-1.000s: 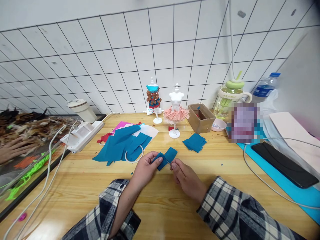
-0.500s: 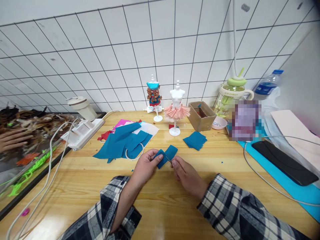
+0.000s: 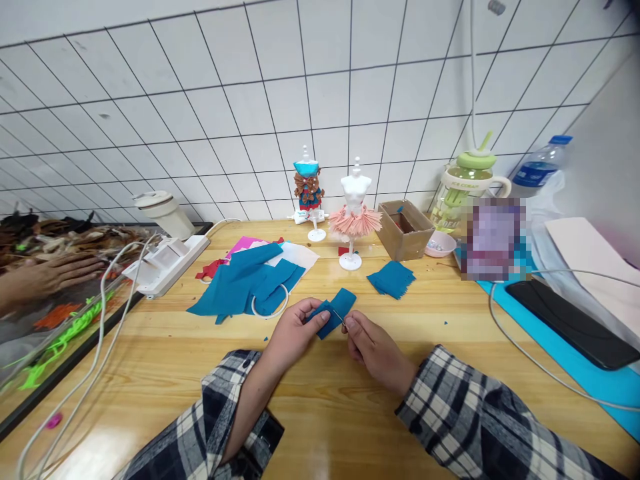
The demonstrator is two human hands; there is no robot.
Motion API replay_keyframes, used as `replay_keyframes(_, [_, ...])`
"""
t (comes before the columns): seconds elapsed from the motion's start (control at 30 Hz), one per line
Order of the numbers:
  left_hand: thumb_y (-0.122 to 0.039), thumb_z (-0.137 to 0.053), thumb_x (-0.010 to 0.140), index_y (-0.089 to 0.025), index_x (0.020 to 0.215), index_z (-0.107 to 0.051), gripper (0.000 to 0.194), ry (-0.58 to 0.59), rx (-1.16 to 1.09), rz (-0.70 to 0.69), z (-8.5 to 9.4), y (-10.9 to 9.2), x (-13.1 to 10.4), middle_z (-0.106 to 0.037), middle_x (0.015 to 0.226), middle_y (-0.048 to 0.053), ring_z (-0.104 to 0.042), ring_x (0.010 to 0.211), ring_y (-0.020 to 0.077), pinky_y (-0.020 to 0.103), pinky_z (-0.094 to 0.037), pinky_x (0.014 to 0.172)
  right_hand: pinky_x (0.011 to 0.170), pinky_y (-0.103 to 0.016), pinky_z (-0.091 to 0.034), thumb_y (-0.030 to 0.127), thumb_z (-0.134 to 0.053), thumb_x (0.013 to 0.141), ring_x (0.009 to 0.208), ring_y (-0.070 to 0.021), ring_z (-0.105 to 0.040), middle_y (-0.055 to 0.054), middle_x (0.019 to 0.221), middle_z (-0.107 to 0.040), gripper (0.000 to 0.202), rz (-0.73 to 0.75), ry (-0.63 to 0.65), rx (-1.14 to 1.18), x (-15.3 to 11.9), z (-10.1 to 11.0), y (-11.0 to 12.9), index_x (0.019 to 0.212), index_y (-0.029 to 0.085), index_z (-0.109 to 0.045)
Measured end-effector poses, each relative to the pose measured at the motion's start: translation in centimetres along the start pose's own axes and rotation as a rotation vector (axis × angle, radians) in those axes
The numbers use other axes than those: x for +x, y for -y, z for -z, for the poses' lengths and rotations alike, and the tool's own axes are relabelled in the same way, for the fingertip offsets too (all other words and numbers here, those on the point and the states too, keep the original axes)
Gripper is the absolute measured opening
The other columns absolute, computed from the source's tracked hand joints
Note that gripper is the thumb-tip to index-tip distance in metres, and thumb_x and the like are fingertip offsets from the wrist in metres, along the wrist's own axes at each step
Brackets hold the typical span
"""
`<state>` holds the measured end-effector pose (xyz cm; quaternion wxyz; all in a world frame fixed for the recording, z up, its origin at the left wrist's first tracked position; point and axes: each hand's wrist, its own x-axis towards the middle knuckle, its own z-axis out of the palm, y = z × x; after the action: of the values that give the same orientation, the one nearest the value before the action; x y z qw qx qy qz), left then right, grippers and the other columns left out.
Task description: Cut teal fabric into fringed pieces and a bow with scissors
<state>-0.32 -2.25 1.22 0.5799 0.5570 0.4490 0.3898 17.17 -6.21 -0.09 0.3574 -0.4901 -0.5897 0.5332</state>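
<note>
My left hand [image 3: 296, 333] pinches a folded teal fabric strip [image 3: 343, 304] between thumb and fingers. Close to its right, my right hand [image 3: 369, 343] is closed on a thin metal tool [image 3: 339, 317], whose tip lies against the strip; what kind of tool it is stays too small to tell. Behind the left hand are larger teal fabric pieces [image 3: 233, 283] with a white ring [image 3: 271, 316] on them. A stack of teal squares [image 3: 393, 279] lies beyond the right hand. A white dress form [image 3: 356, 190] wears a pink pleated skirt [image 3: 355, 222].
At the back stand a dressed form [image 3: 307, 187], a cardboard box [image 3: 405, 233] and a pink bowl [image 3: 440, 245]. A power strip [image 3: 173, 267] and cup [image 3: 165, 213] are left; another person's hand [image 3: 60, 273] is beyond. A black phone [image 3: 570, 323] lies right.
The other person's hand at the left has moved right, further into view. My own hands keep nearly the same hold and place; the view has shifted slightly.
</note>
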Motion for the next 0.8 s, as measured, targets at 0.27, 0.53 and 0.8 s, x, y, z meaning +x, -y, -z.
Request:
replay_keyframes(0.27, [-0.037,-0.075,0.071,-0.014,0.08,-0.069,0.025,0.081,0.094,0.08,0.08,0.21,0.05,-0.067,0.073,0.001,-0.055,0.065,0.0138,0.024,-0.04,0.063,0.055,-0.027,-0.035,0.05,-0.026,0.099,0.053,-0.0137,-0.045,0.006,0.056,-0.045,0.034,0.061,-0.005,-0.119,-0.19,0.05,-0.28,0.086,0.023,-0.044])
replay_keyframes(0.53, [-0.04,-0.076,0.07,-0.015,0.085,-0.07,0.029,0.08,-0.004,0.095,0.38,0.31,0.17,-0.071,0.082,0.004,-0.06,0.072,0.0165,0.026,-0.044,0.07,0.052,-0.026,-0.033,0.053,-0.026,0.099,0.053,-0.0134,-0.045,0.006,0.056,-0.045,0.036,0.059,0.019,-0.115,-0.15,0.14,-0.67,0.087,0.023,-0.044])
replay_keyframes(0.8, [-0.036,-0.076,0.071,-0.016,0.079,-0.072,0.022,0.086,0.031,0.102,0.52,0.3,0.2,-0.071,0.076,0.0,-0.057,0.068,0.0135,0.024,-0.041,0.067,0.052,-0.026,-0.033,0.054,-0.026,0.098,0.052,-0.0133,-0.045,0.006,0.056,-0.045,0.038,0.061,0.022,-0.117,-0.18,0.17,-0.56,0.089,0.023,-0.045])
